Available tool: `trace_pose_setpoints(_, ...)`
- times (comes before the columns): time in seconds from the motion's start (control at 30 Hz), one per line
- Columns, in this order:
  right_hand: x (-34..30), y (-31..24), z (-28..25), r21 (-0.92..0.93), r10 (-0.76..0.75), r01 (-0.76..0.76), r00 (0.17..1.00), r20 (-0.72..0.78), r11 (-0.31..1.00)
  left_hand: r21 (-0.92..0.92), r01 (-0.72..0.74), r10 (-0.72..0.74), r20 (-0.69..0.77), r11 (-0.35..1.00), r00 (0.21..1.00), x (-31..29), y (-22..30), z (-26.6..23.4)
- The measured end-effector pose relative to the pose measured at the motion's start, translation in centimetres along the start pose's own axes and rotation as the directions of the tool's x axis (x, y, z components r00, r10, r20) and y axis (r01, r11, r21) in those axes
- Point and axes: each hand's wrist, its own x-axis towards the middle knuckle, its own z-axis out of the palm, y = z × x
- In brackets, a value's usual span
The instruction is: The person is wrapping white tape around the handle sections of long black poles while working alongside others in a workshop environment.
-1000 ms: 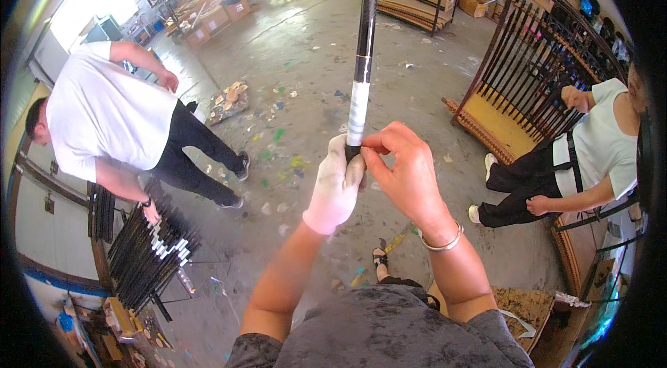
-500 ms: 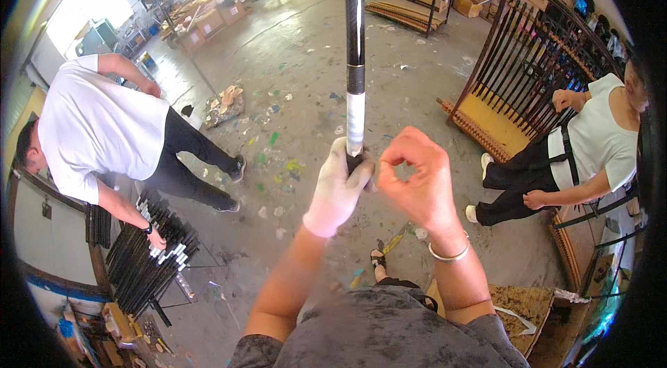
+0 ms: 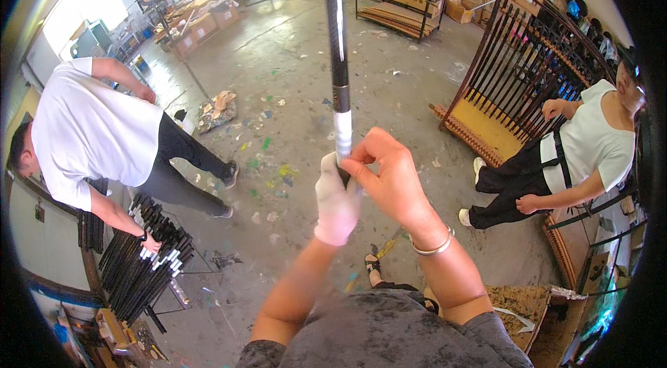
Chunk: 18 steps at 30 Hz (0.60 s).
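A long black pole (image 3: 338,42) stands before me, running out past the top of the head view. Toward its lower part is a white band (image 3: 343,133), with a dark stretch just under it. My left hand (image 3: 336,205), in a pale glove, is closed around the pole below the white band. Bare and wearing a bracelet, my right hand (image 3: 385,177) pinches thumb and fingers together against the pole, right at the lower end of the white band. Whatever is between those fingertips is too small or hidden to make out.
At left a person in white (image 3: 104,125) reaches over a stack of black poles (image 3: 142,271). Another person (image 3: 570,160) stands at right beside a rack of upright poles (image 3: 517,69). A metal shelf (image 3: 403,0) stands farther back. A wooden box (image 3: 517,319) is near my right elbow.
My right hand has moved left from beside the pole to touch it at the white band. The pole and left hand sit slightly farther left and lower in view.
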Motion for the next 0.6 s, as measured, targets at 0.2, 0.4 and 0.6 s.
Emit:
trace_pose_setpoints(0.2,0.2,6.6,-14.4,-0.450,0.118,-0.338,0.886,-0.449,0.827,-0.693,0.573,0.193,0.695,0.438,0.693,0.1,-0.8,-6.5)
trace_pose_setpoints(0.4,-10.2,16.0,-25.6,-0.531,0.079,-0.421,0.831,-0.550,0.735,-0.544,0.644,-0.080,0.728,0.538,0.681,-0.3,-2.5,-4.5)
trace_pose_setpoints(0.6,-13.3,14.1,-26.9,-0.493,0.125,-0.435,0.831,-0.542,0.753,-0.669,0.614,0.004,0.677,0.420,0.736,0.6,-2.1,-2.9)
